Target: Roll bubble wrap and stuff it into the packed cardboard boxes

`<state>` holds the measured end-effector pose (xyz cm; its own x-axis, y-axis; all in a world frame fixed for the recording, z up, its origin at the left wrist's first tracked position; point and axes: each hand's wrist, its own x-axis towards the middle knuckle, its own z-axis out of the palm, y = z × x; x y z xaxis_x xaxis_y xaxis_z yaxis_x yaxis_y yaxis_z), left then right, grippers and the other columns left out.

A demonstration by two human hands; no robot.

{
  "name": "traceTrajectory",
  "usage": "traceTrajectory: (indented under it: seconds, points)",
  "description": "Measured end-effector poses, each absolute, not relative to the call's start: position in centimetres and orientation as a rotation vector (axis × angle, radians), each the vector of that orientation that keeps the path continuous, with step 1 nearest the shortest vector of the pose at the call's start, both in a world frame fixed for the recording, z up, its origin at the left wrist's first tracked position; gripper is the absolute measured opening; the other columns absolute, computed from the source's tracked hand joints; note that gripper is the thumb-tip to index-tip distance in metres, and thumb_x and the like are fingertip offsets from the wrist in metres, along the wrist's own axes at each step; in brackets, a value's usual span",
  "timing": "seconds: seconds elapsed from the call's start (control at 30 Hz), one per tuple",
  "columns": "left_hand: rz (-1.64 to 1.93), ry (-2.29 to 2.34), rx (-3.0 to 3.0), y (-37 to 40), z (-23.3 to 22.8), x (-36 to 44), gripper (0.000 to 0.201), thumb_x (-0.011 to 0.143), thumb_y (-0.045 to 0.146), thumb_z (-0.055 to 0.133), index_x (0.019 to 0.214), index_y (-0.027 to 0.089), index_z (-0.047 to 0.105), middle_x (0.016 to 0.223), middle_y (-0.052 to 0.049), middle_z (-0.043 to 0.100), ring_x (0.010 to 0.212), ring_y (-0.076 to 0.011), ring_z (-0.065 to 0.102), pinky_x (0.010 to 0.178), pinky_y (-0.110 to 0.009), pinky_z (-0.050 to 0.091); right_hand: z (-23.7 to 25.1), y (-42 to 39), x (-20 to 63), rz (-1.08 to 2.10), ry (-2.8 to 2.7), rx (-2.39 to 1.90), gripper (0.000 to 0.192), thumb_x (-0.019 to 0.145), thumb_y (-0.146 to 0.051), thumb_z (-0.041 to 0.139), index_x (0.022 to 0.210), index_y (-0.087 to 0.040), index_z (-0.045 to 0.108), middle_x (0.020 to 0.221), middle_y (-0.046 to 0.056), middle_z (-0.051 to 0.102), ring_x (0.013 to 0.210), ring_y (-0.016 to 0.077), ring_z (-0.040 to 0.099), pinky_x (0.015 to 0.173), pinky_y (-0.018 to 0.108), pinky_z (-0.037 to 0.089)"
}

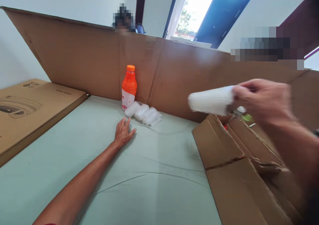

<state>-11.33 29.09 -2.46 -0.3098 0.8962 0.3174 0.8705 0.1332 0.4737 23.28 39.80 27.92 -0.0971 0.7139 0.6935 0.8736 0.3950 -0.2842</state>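
Observation:
My left hand (124, 132) lies on the table with its fingers spread and nothing in it. Just beyond its fingertips are several rolled pieces of clear bubble wrap (142, 112), side by side. Behind them an orange bottle (129, 85) with an orange cap and a white-and-pink label stands upright. My right hand (261, 100) is raised on the right, closed on the wide end of a white cup (210, 100) held sideways, slightly blurred. Beneath that hand is an open cardboard box (230, 171); a clear bottle top and something green show inside, partly hidden by my arm.
A tall cardboard panel (82, 55) stands along the back of the pale green table (159, 198). On the left lies a flat printed carton (37, 108). Beyond the panel, a person's head (123, 19) shows near a bright doorway. Thin dark lines mark the tabletop.

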Motion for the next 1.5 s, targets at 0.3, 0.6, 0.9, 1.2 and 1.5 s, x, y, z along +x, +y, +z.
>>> traceTrajectory:
  seconds: [0.3, 0.6, 0.9, 1.2, 1.5]
  points:
    - [0.856, 2.344, 1.857, 29.5, -2.7, -11.2, 0.062, 0.091, 0.038, 0.058, 0.146, 0.012, 0.044, 0.153, -0.023, 0.043, 0.142, -0.036, 0.041, 0.117, -0.052, 0.03, 14.9, 44.4, 4.0, 0.342, -2.22, -1.302, 0.022, 0.086, -0.025, 0.059, 0.097, -0.017, 0.077, 0.1, 0.005, 0.076, 0.09, 0.0196, 0.069, 0.084, 0.029, 0.052]
    - [0.752, 2.33, 1.907, 28.5, -1.8, -11.0, 0.057, 0.093, 0.037, 0.054, 0.141, 0.007, 0.049, 0.15, -0.026, 0.045, 0.139, -0.0369, 0.043, 0.115, -0.052, 0.03, 13.2, 41.6, 3.2, 0.481, -2.586, -1.279, 0.035, 0.083, -0.023, 0.07, 0.118, -0.021, 0.073, 0.126, 0.006, 0.071, 0.12, 0.0248, 0.063, 0.103, 0.034, 0.048]
    - [0.567, 2.366, 2.071, 29.0, -3.2, -11.7, 0.063, 0.096, 0.047, 0.039, 0.142, 0.004, 0.047, 0.145, -0.026, 0.048, 0.137, -0.0374, 0.044, 0.112, -0.05, 0.033, 22.5, 38.8, 22.0, 0.112, -2.394, -1.614, 0.032, 0.09, -0.019, 0.057, 0.117, -0.023, 0.074, 0.113, 0.0, 0.075, 0.1, 0.0139, 0.069, 0.09, 0.021, 0.049]
    - [0.437, 2.419, 2.078, 29.1, -3.8, -11.9, 0.067, 0.095, 0.052, 0.033, 0.142, 0.006, 0.046, 0.144, -0.024, 0.048, 0.131, -0.0371, 0.048, 0.11, -0.049, 0.035, 24.0, 37.1, 43.8, 0.092, -2.103, -2.598, 0.01, 0.091, -0.018, 0.066, 0.091, -0.012, 0.074, 0.08, 0.003, 0.072, 0.075, 0.0166, 0.069, 0.071, 0.028, 0.055]
    - [0.5, 2.429, 2.03, 28.8, -2.3, -10.8, 0.052, 0.095, 0.041, 0.046, 0.136, 0.009, 0.052, 0.144, -0.025, 0.05, 0.133, -0.0366, 0.047, 0.11, -0.051, 0.035, 19.6, 38.1, 44.2, 0.061, -2.249, -2.671, 0.022, 0.094, -0.035, 0.068, 0.094, -0.013, 0.069, 0.093, 0.004, 0.071, 0.084, 0.0153, 0.069, 0.079, 0.032, 0.057]
